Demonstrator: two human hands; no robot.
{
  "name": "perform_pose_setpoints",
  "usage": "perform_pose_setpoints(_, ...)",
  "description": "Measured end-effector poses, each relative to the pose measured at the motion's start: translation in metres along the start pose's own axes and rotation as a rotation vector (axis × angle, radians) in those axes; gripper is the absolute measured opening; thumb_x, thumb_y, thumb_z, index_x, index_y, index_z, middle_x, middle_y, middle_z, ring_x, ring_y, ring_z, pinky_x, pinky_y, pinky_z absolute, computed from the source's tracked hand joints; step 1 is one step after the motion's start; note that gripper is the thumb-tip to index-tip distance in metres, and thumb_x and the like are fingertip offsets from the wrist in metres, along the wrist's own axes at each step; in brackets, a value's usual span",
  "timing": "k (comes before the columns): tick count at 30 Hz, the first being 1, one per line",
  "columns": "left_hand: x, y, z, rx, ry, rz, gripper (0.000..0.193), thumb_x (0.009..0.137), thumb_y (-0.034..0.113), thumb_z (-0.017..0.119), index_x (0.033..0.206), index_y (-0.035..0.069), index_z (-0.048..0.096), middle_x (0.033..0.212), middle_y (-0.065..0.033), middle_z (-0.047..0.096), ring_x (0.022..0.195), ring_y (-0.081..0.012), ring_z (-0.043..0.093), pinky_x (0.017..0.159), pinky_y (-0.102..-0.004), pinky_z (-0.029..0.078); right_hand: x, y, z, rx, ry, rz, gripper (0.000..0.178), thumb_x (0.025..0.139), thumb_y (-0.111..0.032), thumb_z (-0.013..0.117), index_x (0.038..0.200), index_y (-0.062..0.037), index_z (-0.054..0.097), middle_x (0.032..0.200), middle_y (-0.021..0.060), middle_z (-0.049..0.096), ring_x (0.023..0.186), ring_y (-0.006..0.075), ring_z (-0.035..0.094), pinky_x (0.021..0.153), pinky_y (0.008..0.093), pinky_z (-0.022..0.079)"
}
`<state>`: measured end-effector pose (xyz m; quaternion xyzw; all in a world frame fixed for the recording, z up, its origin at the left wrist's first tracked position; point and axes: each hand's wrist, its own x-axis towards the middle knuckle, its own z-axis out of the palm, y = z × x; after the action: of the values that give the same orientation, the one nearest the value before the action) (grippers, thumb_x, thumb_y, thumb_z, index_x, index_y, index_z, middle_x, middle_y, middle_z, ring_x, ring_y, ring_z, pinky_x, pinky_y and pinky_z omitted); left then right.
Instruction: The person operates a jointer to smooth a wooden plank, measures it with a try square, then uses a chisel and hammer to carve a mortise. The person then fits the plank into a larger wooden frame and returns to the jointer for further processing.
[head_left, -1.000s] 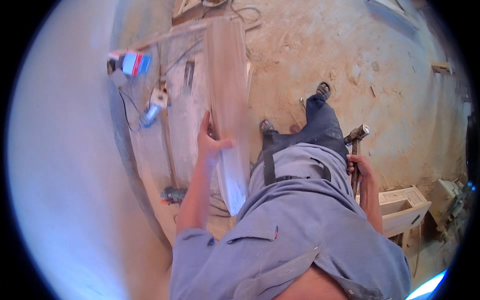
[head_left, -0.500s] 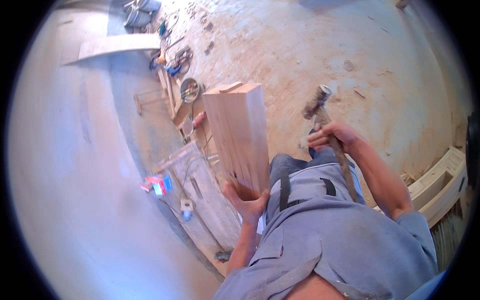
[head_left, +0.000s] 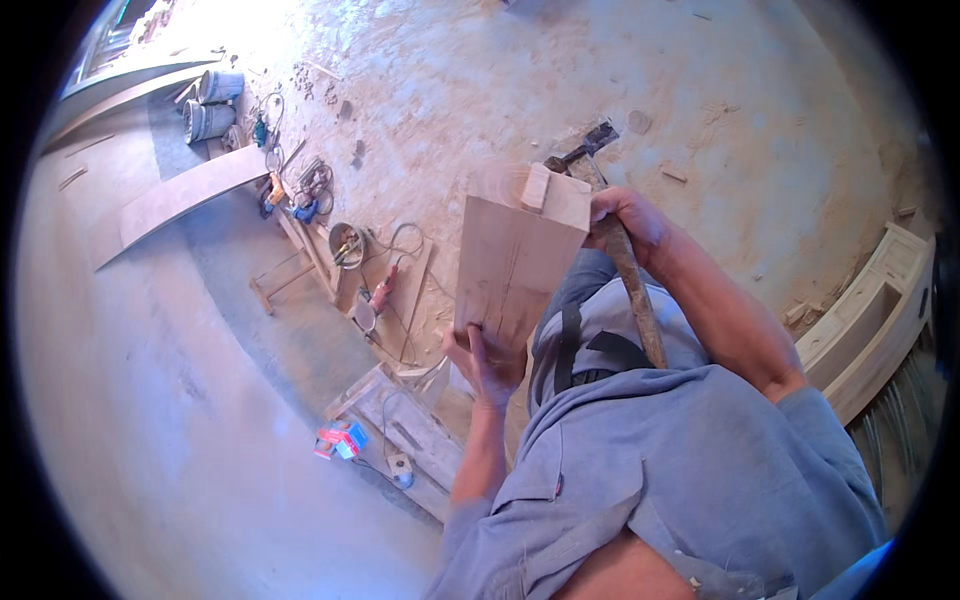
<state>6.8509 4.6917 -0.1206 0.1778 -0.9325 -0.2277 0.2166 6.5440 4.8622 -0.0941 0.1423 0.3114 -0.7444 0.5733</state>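
A thick pale wooden beam (head_left: 515, 262) stands tilted in front of me, with a small raised tenon-like piece (head_left: 535, 188) on its upper end. My left hand (head_left: 488, 365) is closed round its lower part, thumb and fingers pressed against the wood. At the upper right corner of the beam, my right hand (head_left: 635, 228) is wrapped round the wooden handle of a hammer (head_left: 632, 290). The dark hammer head points away from me, beyond the beam's end, and the handle's tail reaches toward my waist. The right fingertips are partly hidden by the beam, and I cannot tell whether they press on it.
To the left lie a low wooden bench (head_left: 425, 428) with a red and blue box (head_left: 342, 440), a corded grinder (head_left: 378, 295) and a bucket of tools (head_left: 347, 245). Farther off are a curved board (head_left: 190, 203) and grey buckets (head_left: 208, 122). A slotted wooden frame (head_left: 870, 315) stands at right.
The beam's upper end has tipped so that its top shows more. My right hand has moved left to the beam with the hammer, whose head has swung left. The view has shifted.
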Motion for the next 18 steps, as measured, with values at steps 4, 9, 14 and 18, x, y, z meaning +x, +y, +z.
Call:
perform_pose_setpoints(4,0.112,-0.004,0.077,-0.010,-0.014,0.114,0.120,0.058,0.010,0.088,0.158,0.015,0.024,0.137,-0.0335,0.038,0.119,-0.0495,0.046,0.095,-0.0553,0.042,0.050,-0.093,-0.045,0.101,0.063,0.043,0.018,0.075,-0.004,0.056,0.087,0.0063,0.064,0.090,0.0157,0.068,0.086,0.0229,0.069,0.092,0.0404,0.058)
perform_pose_setpoints(9,0.262,0.027,0.168,-0.032,-0.057,0.127,0.117,0.059,0.008,0.087,0.157,0.014,0.023,0.138,-0.0344,0.037,0.121,-0.0516,0.044,0.097,-0.0583,0.041,0.074,-0.266,-0.037,0.020,0.125,-0.047,0.015,0.076,-0.004,0.054,0.084,0.0044,0.063,0.084,0.0114,0.066,0.080,0.0207,0.066,0.096,0.0411,0.056)
perform_pose_setpoints(14,0.398,0.094,0.250,-0.053,-0.148,0.089,0.125,0.057,0.013,0.088,0.160,0.021,0.018,0.139,-0.0320,0.033,0.124,-0.0500,0.042,0.100,-0.0559,0.041,0.088,-0.435,-0.062,0.016,0.164,-0.058,0.014,0.078,-0.004,0.054,0.087,0.0033,0.062,0.077,0.0060,0.057,0.073,0.0201,0.061,0.101,0.0436,0.053)
perform_pose_setpoints(18,0.506,0.156,0.278,-0.030,-0.294,0.006,0.120,0.055,0.015,0.088,0.156,0.016,0.023,0.138,-0.0297,0.034,0.123,-0.0489,0.042,0.100,-0.0557,0.041,0.088,-0.548,-0.075,0.080,0.134,-0.110,0.034,0.079,-0.007,0.052,0.107,0.0093,0.063,0.100,0.0164,0.069,0.102,0.0325,0.069,0.108,0.0470,0.048)
